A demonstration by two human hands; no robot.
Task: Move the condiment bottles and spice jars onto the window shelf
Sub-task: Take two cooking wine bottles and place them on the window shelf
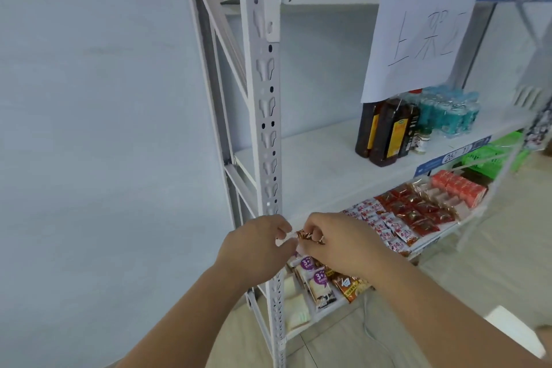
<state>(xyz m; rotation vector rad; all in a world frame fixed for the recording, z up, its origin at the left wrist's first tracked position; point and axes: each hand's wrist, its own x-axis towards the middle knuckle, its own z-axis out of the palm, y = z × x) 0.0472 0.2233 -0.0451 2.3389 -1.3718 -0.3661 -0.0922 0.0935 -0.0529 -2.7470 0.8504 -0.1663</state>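
Two bare hands met low in front of a white metal post [268,128] of a storage rack. The left hand [257,245] and the right hand [337,243] each pinched one end of a small crinkled brown-and-orange wrapper [309,236], with the fingers curled around it. Any print on the wrapper was too small to read.

The dark bottles [385,131] stood upright together on the middle shelf [313,164], well apart from the hands. They had yellow labels whose writing was too blurred to read. A small jar [421,140] stood just to their right. Behind it sat a pack of teal bottles [448,112].

A paper sheet [418,36] hung from the upper shelf edge, covering the bottle tops. It was handwritten with "上架" and a third mark that was unclear. A blue strip [454,155] along the middle shelf's front edge showed "26" among blurred numbers.

On the lowest shelf, under the hands, lay purple packets [313,275] marked "3+". Further right lay red packets [415,215]. A green basket [493,155] showed beyond the rack.
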